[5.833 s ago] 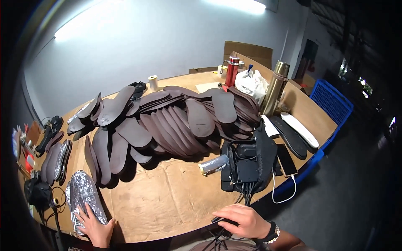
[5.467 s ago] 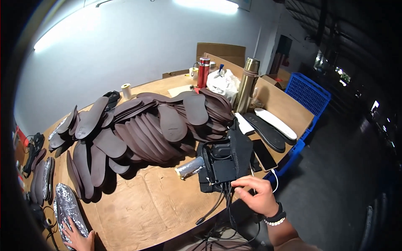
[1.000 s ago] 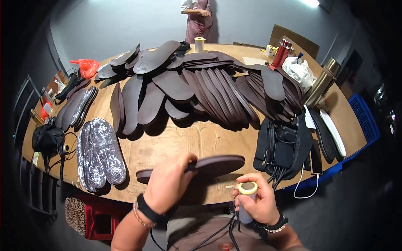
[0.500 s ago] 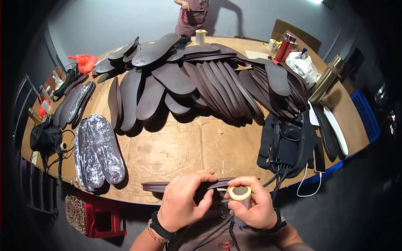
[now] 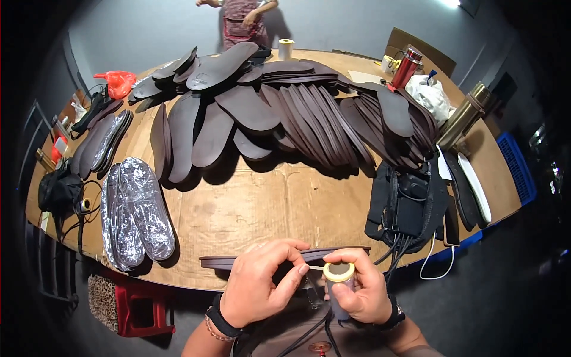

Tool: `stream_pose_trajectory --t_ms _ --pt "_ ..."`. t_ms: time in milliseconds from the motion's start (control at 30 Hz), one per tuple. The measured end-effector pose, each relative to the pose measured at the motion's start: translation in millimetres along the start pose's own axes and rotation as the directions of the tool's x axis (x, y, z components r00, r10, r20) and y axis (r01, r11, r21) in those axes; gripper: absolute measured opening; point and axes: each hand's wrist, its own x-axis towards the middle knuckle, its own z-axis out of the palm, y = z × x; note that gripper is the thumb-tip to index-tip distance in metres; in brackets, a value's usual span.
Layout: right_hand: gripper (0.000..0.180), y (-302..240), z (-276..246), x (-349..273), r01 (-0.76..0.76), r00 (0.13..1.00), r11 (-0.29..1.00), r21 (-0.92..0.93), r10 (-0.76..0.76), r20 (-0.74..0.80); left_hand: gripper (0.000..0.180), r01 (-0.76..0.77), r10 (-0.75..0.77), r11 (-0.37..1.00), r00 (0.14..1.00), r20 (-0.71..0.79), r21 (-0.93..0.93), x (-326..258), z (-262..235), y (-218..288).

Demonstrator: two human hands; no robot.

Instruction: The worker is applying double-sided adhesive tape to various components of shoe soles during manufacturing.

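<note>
My right hand [image 5: 370, 294] is wrapped round a small roll of clear film [image 5: 338, 277] with a yellow rim, held upright above the table's near edge. Beside it my left hand [image 5: 259, 282] pinches a thin pale strip [image 5: 315, 268] that runs to the roll's rim. Just behind both hands a pair of dark brown insoles [image 5: 217, 262] lies along the near edge, partly hidden by them. To the left are insoles wrapped in shiny clear film [image 5: 143, 208].
Across the table's middle spreads a big heap of dark insoles [image 5: 315, 125]. A black bag with cables [image 5: 410, 202] lies at right, near a gold flask [image 5: 467, 116] and a red flask [image 5: 407, 66]. A red stool [image 5: 143, 306] stands at lower left. Another person [image 5: 241, 24] stands behind the table.
My left thumb and index finger have closed together on the strip at the roll. The person behind the table has moved left. The view has shifted slightly.
</note>
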Motion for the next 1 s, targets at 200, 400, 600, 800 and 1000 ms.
stream_pose_trajectory --t_ms 200,400,600,800,1000 --pt "0.045 -6.0 -1.1 3.4 0.201 0.965 0.952 -0.232 -0.233 -0.12 0.009 0.046 -0.042 0.998 0.997 -0.071 0.05 4.1 7.6 -2.2" --pt "0.045 -7.7 -4.5 4.8 0.188 0.954 0.942 -0.28 -0.242 -0.175 0.014 0.06 -0.057 0.998 0.979 -0.195 0.008 4.1 16.2 -12.8" --pt "0.045 -17.5 -10.5 5.6 0.202 0.939 0.83 -0.519 -0.315 -0.138 0.014 0.165 -0.169 0.986 0.967 -0.192 -0.036 8.5 19.0 -7.5" --pt "0.038 -16.0 -10.2 13.9 0.426 0.842 0.605 -0.673 -0.537 0.05 0.017 0.111 -0.093 0.992 0.968 -0.234 0.066 13.2 23.5 -5.1" --pt "0.033 -28.2 -4.1 11.5 0.325 0.881 0.523 -0.788 -0.47 0.052 0.018 0.089 -0.054 0.985 0.972 -0.227 0.147 10.6 20.8 -4.6"
